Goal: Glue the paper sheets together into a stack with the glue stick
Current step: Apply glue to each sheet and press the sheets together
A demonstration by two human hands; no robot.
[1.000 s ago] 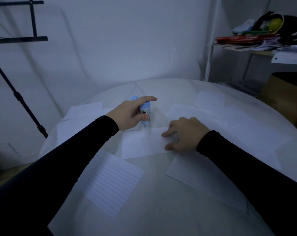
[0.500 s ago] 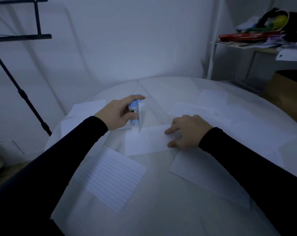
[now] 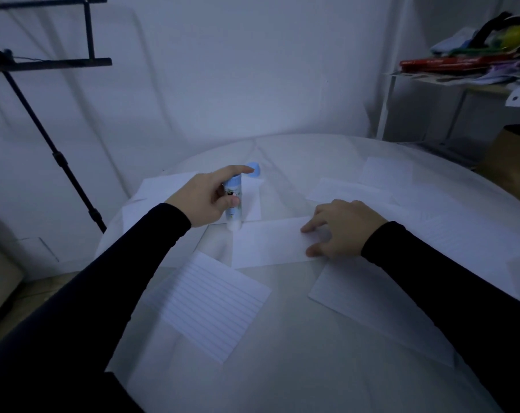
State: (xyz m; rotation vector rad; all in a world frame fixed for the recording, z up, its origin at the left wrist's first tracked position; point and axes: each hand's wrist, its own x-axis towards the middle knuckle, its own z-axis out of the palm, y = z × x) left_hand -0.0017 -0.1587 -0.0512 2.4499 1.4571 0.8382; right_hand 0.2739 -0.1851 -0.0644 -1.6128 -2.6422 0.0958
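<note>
I saw my left hand (image 3: 203,201) keep its grip closed round the glue stick (image 3: 233,201), tip on the paper sheet (image 3: 270,244); right hand (image 3: 339,228) pressed it flat, fingers relaxed

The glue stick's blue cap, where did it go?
In the head view the blue cap lies on the round table, left of centre, just beyond the left hand that holds the glue stick.

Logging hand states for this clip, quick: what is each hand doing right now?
Left hand: grips the blue-and-white glue stick, tip down.
Right hand: open, fingers pressing on the white paper sheet.
</note>
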